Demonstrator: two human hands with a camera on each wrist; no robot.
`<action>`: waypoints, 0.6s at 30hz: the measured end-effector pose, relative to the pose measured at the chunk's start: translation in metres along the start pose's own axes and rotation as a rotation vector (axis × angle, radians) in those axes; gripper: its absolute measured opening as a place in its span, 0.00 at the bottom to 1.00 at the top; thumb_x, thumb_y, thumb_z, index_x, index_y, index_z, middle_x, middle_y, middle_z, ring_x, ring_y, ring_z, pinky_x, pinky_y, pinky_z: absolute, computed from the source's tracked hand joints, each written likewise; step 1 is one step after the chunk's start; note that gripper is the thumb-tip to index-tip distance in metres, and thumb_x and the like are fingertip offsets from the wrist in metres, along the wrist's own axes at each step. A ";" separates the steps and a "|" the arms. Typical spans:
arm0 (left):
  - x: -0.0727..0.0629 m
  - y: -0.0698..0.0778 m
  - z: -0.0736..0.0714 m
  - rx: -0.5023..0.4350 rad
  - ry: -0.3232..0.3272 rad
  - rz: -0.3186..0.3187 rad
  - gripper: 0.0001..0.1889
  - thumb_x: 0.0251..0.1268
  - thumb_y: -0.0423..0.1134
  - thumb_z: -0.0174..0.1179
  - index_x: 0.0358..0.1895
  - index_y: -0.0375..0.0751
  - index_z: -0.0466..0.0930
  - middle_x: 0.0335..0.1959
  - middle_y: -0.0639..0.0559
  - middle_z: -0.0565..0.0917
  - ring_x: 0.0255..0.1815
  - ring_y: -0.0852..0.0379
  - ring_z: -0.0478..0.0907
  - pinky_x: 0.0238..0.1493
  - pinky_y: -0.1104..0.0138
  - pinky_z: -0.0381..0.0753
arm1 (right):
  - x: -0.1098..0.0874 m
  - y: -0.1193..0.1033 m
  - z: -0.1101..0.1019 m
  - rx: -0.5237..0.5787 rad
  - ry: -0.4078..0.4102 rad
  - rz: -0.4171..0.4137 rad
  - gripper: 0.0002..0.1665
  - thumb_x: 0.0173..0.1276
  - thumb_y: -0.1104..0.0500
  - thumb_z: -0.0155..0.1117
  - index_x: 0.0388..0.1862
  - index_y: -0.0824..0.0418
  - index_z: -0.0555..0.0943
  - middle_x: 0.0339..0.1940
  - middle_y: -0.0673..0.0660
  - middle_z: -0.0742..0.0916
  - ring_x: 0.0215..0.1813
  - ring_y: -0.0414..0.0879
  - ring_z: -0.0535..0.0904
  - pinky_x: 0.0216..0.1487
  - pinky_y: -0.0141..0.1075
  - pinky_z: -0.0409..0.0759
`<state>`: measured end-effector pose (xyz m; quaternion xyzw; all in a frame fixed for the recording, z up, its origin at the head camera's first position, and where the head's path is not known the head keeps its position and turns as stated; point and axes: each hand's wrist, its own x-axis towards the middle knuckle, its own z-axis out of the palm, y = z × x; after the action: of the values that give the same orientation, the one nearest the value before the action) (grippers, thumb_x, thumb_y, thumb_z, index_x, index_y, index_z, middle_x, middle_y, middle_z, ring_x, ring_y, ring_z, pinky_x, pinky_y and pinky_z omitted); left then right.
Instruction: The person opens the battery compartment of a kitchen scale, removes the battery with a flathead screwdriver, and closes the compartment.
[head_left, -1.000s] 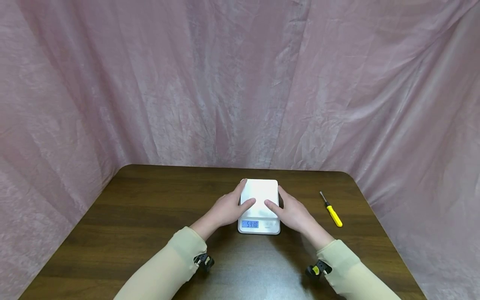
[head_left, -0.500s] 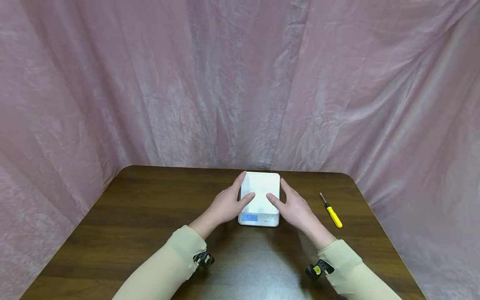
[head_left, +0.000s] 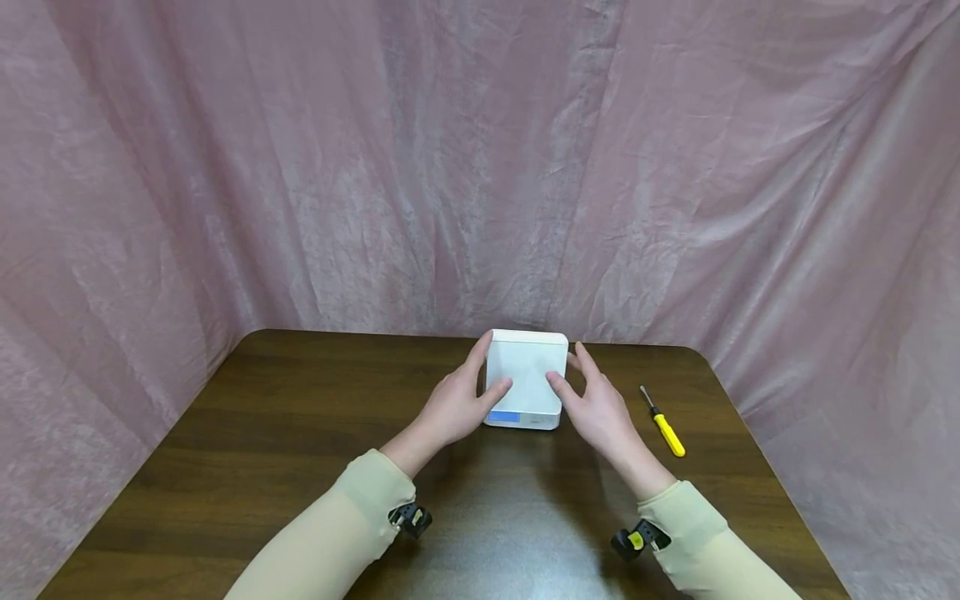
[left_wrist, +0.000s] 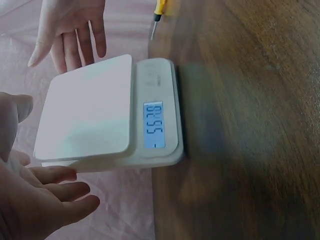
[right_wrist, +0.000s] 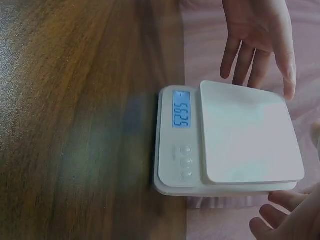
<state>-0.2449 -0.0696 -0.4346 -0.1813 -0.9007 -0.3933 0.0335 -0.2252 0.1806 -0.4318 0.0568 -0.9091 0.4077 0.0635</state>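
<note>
The left hand (head_left: pixel 454 406) and right hand (head_left: pixel 604 412) flank the white scale (head_left: pixel 527 377), tilted between them over the table (head_left: pixel 315 392); their fingers, long and loosely parted, touch its sides, thumbs spread wide.

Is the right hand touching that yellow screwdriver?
Apart. The head view shows a strip of brown tabletop between the right hand and the yellow screwdriver.

From the head view we can't read one digit on the display (head_left: pixel 505 417) of the scale (head_left: pixel 527 371), and most fingers of the left grip (head_left: pixel 456 404) are out of our sight. Left wrist view: the screwdriver (left_wrist: pixel 157 17), clipped by the top edge! Right wrist view: the right grip (right_wrist: pixel 297 217) is cropped, markings on the buttons (right_wrist: pixel 185 163) too small for us.
</note>
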 end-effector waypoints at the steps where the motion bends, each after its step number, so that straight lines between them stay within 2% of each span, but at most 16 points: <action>1: 0.000 0.000 0.000 -0.004 0.007 0.003 0.46 0.85 0.59 0.61 0.93 0.52 0.45 0.84 0.41 0.70 0.79 0.38 0.74 0.73 0.41 0.76 | 0.000 0.000 0.000 0.009 0.006 -0.001 0.56 0.87 0.32 0.56 0.94 0.63 0.49 0.86 0.61 0.73 0.87 0.66 0.62 0.80 0.67 0.64; 8: -0.002 -0.002 0.002 -0.025 0.016 0.009 0.47 0.85 0.58 0.61 0.93 0.52 0.45 0.87 0.41 0.65 0.83 0.40 0.68 0.78 0.41 0.71 | -0.002 0.002 -0.001 0.053 0.040 -0.032 0.55 0.86 0.32 0.57 0.94 0.60 0.50 0.85 0.57 0.74 0.87 0.62 0.62 0.81 0.65 0.63; 18: -0.005 -0.005 0.007 -0.012 0.003 0.002 0.48 0.85 0.57 0.62 0.94 0.51 0.43 0.89 0.41 0.61 0.86 0.41 0.63 0.80 0.42 0.68 | -0.007 0.010 0.003 0.054 0.041 -0.050 0.52 0.86 0.35 0.61 0.93 0.59 0.55 0.84 0.62 0.75 0.85 0.62 0.67 0.81 0.65 0.63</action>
<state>-0.2415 -0.0690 -0.4439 -0.1816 -0.8982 -0.3988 0.0340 -0.2199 0.1851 -0.4424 0.0731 -0.8946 0.4313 0.0907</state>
